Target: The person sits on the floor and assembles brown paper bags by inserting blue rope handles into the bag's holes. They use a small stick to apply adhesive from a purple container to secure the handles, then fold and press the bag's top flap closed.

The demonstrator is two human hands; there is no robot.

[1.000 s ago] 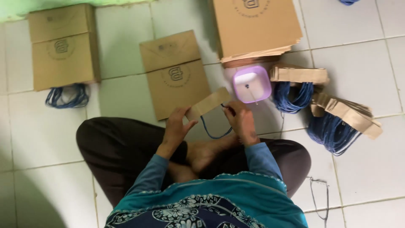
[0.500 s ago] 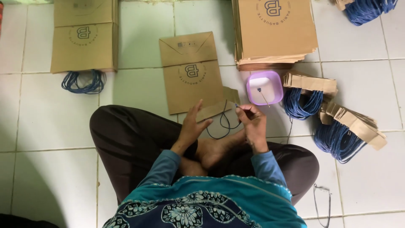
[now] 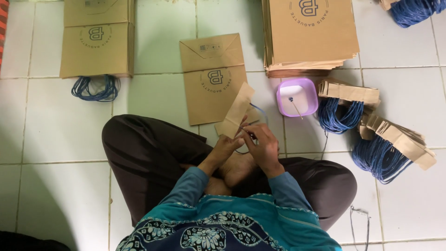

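I sit cross-legged on a white tiled floor. My left hand (image 3: pixel 226 145) pinches the lower end of a narrow brown paper strip (image 3: pixel 238 109) that stands up at a slant. My right hand (image 3: pixel 264 148) is closed beside it, fingertips on a thin blue cord (image 3: pixel 258 110) that loops off the strip. Just beyond the strip a flat brown paper bag (image 3: pixel 211 76) lies on the tiles. A small purple tray (image 3: pixel 297 97) holding white paste and a stick sits to the right of the strip.
A thick stack of flat brown bags (image 3: pixel 310 35) lies at the far right, another bag pile (image 3: pixel 96 38) at the far left over a blue cord loop (image 3: pixel 95 88). Bundles of blue cords with paper strips (image 3: pixel 367 118) lie at right. A loose cord (image 3: pixel 360 223) lies by my right knee.
The paper strip has swung from lying across my hands to standing up at a slant. My right hand came back from the purple tray and closed against my left hand.
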